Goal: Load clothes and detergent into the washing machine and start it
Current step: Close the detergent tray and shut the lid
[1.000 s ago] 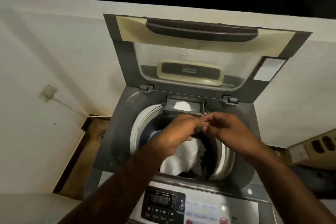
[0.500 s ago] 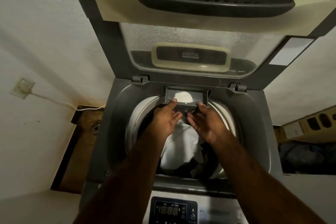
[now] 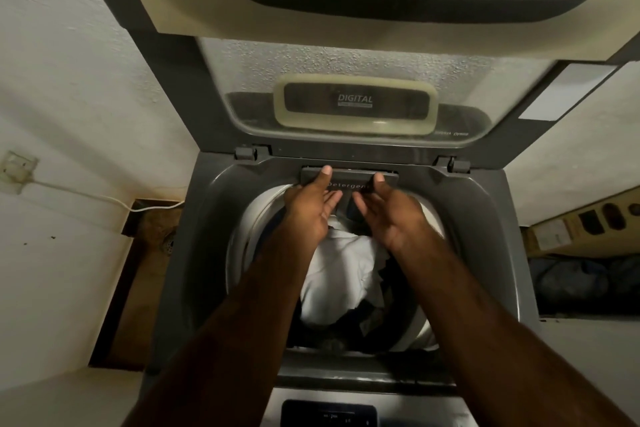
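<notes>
A grey top-load washing machine [image 3: 485, 218] stands open, its lid [image 3: 349, 14] raised against the wall. White and dark clothes [image 3: 343, 281] fill the drum. At the back rim sits the dark detergent drawer [image 3: 349, 180], pushed in, its "Detergent" label showing. My left hand [image 3: 311, 208] and my right hand [image 3: 384, 211] both rest flat with fingers spread, fingertips on the drawer's front. Neither hand holds anything. The powder inside the drawer is hidden.
The control panel [image 3: 329, 412] sits at the near edge, between my forearms. A white wall lies to the left with a socket [image 3: 15, 168] and a cable. A floor drain [image 3: 168, 246] shows beside the machine. Boxes [image 3: 581, 225] and dark bundles are at the right.
The detergent drawer, open with white powder showing before, has slid shut under both hands' fingertips. My head has moved closer to the machine.
</notes>
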### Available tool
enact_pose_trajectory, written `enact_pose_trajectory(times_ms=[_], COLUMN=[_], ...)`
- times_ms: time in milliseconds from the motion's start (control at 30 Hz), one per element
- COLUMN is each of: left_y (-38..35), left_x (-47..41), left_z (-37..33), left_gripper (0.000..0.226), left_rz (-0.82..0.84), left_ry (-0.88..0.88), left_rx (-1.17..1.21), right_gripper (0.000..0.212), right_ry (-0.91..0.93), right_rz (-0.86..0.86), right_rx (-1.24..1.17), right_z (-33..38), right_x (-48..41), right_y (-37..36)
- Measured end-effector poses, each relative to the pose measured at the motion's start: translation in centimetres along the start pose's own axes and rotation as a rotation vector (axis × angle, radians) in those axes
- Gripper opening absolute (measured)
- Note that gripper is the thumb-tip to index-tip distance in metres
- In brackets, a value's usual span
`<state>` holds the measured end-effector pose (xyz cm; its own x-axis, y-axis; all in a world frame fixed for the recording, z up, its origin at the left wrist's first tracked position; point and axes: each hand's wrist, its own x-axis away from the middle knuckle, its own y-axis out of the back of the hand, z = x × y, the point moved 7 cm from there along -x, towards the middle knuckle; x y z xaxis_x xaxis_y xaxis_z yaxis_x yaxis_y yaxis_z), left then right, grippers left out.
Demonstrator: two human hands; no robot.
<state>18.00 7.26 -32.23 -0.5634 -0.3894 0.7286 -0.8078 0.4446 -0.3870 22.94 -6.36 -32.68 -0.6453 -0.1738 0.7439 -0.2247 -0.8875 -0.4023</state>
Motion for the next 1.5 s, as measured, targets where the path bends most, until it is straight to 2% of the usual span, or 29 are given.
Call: enact_pose_trajectory(times_ms=[133, 300, 367, 533, 633, 700, 800, 867, 933, 1033, 1100, 1133, 1167, 1200, 1267, 1367, 1433, 1500], left_y=[-0.2, -0.3, -0.3, -0.3, -0.1, -0.3, -1.4, -2.9, -4.6, -7.5, -9.2, -10.0, -10.8, -11.5, -12.6, -13.0, -13.0, -12.9], left_x=[-0.2, 0.1, 0.1, 0.9, 2.2, 3.9, 7.3, 10.2, 13.8, 21.0, 25.7, 27.2, 28.1, 28.1, 27.1, 25.1, 24.7, 24.9], left_z=[-0.5, -0.5, -0.5, -0.6, -1.8, -2.7, -4.5, -6.9, -10.1, -14.6, -16.2, -16.4, -16.8, -17.3, -18.1, -18.1, -18.0, -18.0], left_gripper=[0.046, 0.041, 0.043, 0.051, 0.054, 0.043, 0.013, 0.006, 0.010, 0.009, 0.009, 0.016, 0.024, 0.031, 0.040, 0.040, 0.037, 0.036], left_rz=[-0.005, 0.000, -0.027, 0.007, 0.017, 0.036, 0.115, 0.233, 0.317, 0.290, 0.183, 0.113, 0.047, -0.008, -0.065, -0.098, -0.100, -0.081], left_ry=[-0.019, -0.001, -0.008, 0.033, -0.024, -0.052, -0.102, -0.230, -0.482, -1.107, -1.591, -1.787, -1.900, -1.928, -1.824, -1.703, -1.725, -1.731], left_rx=[0.040, 0.004, -0.064, -0.313, -0.506, -0.577, -0.571, -0.505, -0.552, -0.850, -1.077, -1.185, -1.266, -1.336, -1.505, -1.712, -1.731, -1.696], right_gripper=[0.020, 0.006, 0.003, 0.017, 0.020, 0.014, 0.012, 0.017, 0.020, 0.027, 0.027, 0.028, 0.029, 0.032, 0.040, 0.046, 0.046, 0.039], right_ry=[0.017, 0.016, 0.029, 0.068, 0.092, 0.109, 0.148, 0.304, 0.571, 1.005, 1.279, 1.407, 1.523, 1.609, 1.684, 1.649, 1.640, 1.681], right_rz=[-0.043, -0.102, -0.120, -0.081, -0.077, -0.078, -0.054, -0.050, -0.067, -0.075, -0.074, -0.083, -0.098, -0.130, -0.202, -0.281, -0.345, -0.382], right_rx=[0.001, -0.010, 0.019, 0.227, 0.322, 0.339, 0.356, 0.395, 0.533, 0.809, 0.935, 0.989, 1.053, 1.127, 1.294, 1.543, 1.671, 1.681], right_z=[0.6, 0.3, 0.5, 1.1, 2.1, 3.0, 4.6, 6.7, 9.6, 13.3, 14.7, 15.2, 15.5, 15.7, 16.2, 16.2, 15.7, 15.6], right_x=[-0.8, -0.7, -0.4, 0.9, 2.0, 3.2, 5.7, 8.2, 11.6, 18.6, 23.5, 25.5, 27.1, 28.2, 28.5, 26.8, 25.6, 25.5], right_y=[-0.1, 0.0, 0.0, -0.2, 0.0, 0.0, -0.6, -1.3, -2.4, -5.2, -7.3, -8.1, -9.1, -10.1, -11.8, -13.2, -13.0, -12.7])
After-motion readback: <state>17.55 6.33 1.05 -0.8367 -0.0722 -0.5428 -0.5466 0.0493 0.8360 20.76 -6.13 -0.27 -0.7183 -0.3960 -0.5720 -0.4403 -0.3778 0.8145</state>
